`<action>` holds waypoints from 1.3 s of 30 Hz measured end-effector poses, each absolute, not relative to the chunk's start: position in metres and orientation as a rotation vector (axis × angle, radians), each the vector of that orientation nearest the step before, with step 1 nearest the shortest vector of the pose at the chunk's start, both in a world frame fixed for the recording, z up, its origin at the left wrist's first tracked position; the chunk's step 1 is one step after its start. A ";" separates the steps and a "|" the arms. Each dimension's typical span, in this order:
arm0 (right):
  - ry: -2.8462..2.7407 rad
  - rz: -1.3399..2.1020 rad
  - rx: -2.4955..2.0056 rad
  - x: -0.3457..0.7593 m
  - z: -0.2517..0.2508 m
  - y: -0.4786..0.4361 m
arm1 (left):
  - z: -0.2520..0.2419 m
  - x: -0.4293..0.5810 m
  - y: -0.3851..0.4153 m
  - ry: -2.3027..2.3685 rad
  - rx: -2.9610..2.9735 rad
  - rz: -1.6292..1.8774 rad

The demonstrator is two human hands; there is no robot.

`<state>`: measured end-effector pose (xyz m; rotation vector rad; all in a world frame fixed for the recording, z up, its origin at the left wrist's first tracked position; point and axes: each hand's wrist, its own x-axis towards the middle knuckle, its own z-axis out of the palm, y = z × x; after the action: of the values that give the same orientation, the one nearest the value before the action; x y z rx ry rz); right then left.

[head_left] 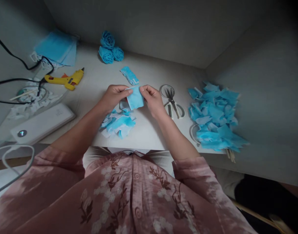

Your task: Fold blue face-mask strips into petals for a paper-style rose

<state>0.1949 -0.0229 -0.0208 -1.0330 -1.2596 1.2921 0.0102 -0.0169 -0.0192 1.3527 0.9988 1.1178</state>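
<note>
Between my two hands hangs a light blue piece of mask fabric (136,99), pinched along its top edge. My left hand (118,94) is closed on its upper left corner, thumb in front. On the upper right corner, my right hand (150,95) grips with thumb and fingers. Just beyond the hands lies a narrow blue fabric strip (129,75). Below my left hand is a loose pile of blue and white scraps (119,123). Scissors (172,103) with white handles lie to the right, their blades over a round ring-shaped object (167,91).
Three blue rolled fabric flowers (110,48) stand at the back. On the left are stacked blue masks (56,48), a yellow glue gun (67,79), black cables (17,79), white offcuts (34,102) and a white power bank (44,123). A blue fabric heap (214,113) lies right, near the wall.
</note>
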 end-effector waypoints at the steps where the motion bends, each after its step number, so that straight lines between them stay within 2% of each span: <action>1: -1.243 1.332 -1.024 0.195 -0.022 -0.022 | -0.019 0.011 -0.016 0.989 1.322 1.128; 10: -1.280 1.552 -0.907 0.194 -0.018 -0.027 | -0.017 0.012 -0.014 0.963 1.207 1.183; 23: -1.234 1.439 -0.933 0.196 -0.020 -0.023 | -0.021 0.012 -0.012 0.844 1.283 1.065; 39: -1.196 1.356 -0.996 0.196 -0.022 -0.020 | -0.016 0.011 -0.009 0.916 1.202 1.140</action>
<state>0.1958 -0.0198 -0.0225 -0.9958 -1.1964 1.3558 0.0108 -0.0094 -0.0160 1.2021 0.9161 1.1400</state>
